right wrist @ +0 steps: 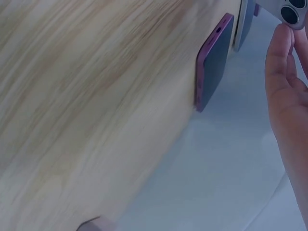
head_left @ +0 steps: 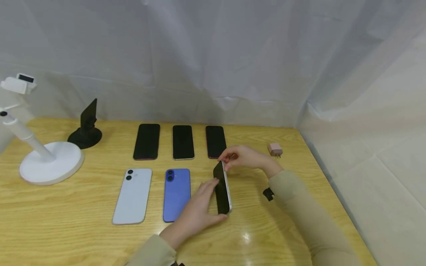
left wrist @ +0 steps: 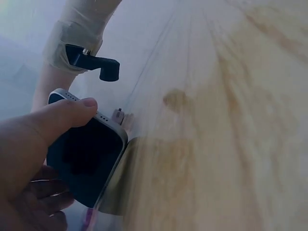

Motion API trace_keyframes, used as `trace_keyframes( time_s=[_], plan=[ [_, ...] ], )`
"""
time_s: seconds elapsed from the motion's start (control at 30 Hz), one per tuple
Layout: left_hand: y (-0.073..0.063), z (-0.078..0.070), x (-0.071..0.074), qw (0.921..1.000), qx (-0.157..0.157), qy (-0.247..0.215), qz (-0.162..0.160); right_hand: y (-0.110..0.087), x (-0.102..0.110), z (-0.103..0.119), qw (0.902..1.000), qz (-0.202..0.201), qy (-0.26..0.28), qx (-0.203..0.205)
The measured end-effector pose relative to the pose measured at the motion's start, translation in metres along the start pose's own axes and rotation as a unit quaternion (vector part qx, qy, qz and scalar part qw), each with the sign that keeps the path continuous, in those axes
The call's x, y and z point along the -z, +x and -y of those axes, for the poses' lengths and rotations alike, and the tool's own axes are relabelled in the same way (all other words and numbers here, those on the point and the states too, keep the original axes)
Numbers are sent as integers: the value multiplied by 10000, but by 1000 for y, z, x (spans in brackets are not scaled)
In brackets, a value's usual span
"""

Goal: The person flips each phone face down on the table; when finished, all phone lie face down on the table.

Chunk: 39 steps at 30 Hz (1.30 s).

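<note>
A smartphone (head_left: 221,192) with a black screen and silver edge is tilted up on its long side on the wooden table. My left hand (head_left: 194,212) holds it, fingers at the upper left side and thumb on the bottom edge; the left wrist view shows that thumb (left wrist: 77,113) across the edge with the speaker holes. At the top end, my right hand (head_left: 244,159) pinches the phone's corner. Camera lenses (right wrist: 289,14) on its back show beside the right fingertips in the right wrist view. A blue phone (head_left: 176,194) lies face down just left of my left hand.
A white phone (head_left: 132,195) lies face down further left. Behind are three dark-screened phones (head_left: 146,141), (head_left: 183,142), (head_left: 215,140) in a row. A pink charger (head_left: 275,149) sits at right. Black (head_left: 85,136) and white (head_left: 50,168) stands occupy the left.
</note>
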<state>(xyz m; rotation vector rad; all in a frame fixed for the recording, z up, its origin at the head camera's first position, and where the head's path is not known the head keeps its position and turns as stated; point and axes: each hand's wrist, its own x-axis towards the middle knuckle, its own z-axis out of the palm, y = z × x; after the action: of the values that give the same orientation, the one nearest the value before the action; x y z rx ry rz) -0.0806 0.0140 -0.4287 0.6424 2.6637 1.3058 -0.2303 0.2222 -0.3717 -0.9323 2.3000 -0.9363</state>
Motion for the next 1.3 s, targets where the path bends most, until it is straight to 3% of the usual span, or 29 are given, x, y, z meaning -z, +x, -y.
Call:
trace_keyframes(
  time_s=[0.1,0.23,0.33,0.43,0.8,1.07,1.3],
  plan=[
    [-2,-1,4,9980,-339,452,-288,4,-2,3,9999,1,11,100],
    [-4,-2,8,9870,-965,1117,-636,9,-4,6,9998,-28,-23,217],
    [-7,-3,10,9773,-1330,1464,-765,12,-6,7,9996,-40,-4,276],
    [-9,-4,12,9728,-1469,1621,-762,15,-9,8,9995,-43,59,298],
    [-14,-4,16,9764,-1269,1678,-486,19,-17,-1,9990,54,445,83],
    [-16,-3,18,9755,-1220,1686,-710,26,-25,-9,9992,-126,311,211],
    [-18,-1,16,9788,-830,1689,-809,28,-27,-8,9997,-228,109,48]
  ],
)
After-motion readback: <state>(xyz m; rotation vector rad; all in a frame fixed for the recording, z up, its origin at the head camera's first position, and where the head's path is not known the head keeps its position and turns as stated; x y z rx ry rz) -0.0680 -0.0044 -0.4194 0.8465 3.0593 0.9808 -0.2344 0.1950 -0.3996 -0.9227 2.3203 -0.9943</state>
